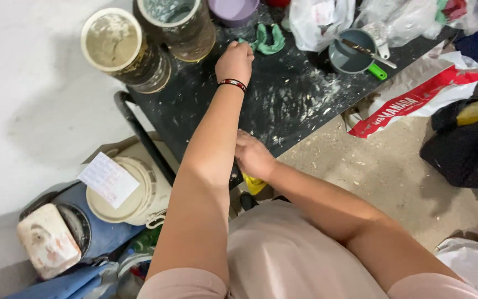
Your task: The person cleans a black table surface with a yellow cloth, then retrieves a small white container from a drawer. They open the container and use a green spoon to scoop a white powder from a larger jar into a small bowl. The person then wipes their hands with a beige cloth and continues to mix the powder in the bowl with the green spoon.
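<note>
- Your left hand [234, 61] reaches far across the dusty black table [283, 105]. Its fingers are curled in a fist, touching the crumpled green cloth [266, 40]. I cannot tell if it grips the cloth.
- Your right hand [253, 156] rests flat on the near table edge, holding nothing.
- Two big round tins [125, 47] stand just left of the cloth.

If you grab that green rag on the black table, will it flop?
Probably floppy: the green rag lies twisted and crumpled on the black table beside the left hand. Likely light, since it looks thin. It shouldn't roll.
</note>
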